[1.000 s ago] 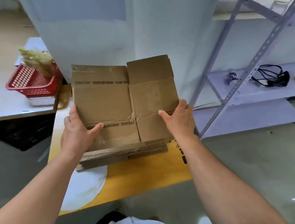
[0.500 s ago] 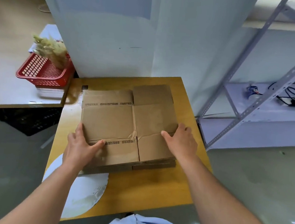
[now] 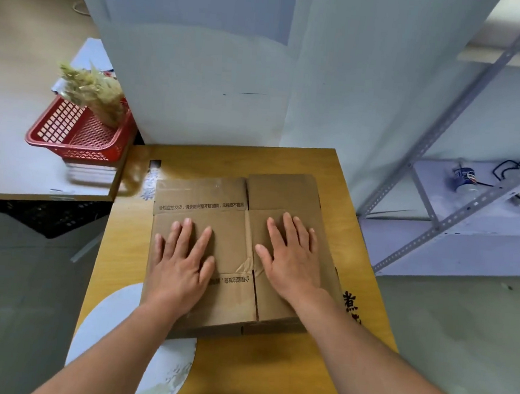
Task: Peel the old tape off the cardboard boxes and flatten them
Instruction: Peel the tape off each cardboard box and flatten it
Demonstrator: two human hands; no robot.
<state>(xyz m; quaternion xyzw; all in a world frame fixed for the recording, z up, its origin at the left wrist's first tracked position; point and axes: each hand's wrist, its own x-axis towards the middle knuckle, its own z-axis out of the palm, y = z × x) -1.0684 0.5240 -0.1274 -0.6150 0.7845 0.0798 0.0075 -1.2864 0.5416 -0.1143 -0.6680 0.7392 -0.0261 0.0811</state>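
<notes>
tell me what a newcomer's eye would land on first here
The flattened cardboard in the middle of the table stands out first, with the left hand and right hand pressed flat on it, fingers spread. A shiny scrap of tape shows at the crease between the hands. Off to the left, a red basket sits on a side table.

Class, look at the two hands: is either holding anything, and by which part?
Nothing is held. The left hand and right hand lie flat, fingers straight, pressing on the flattened cardboard box.
</notes>
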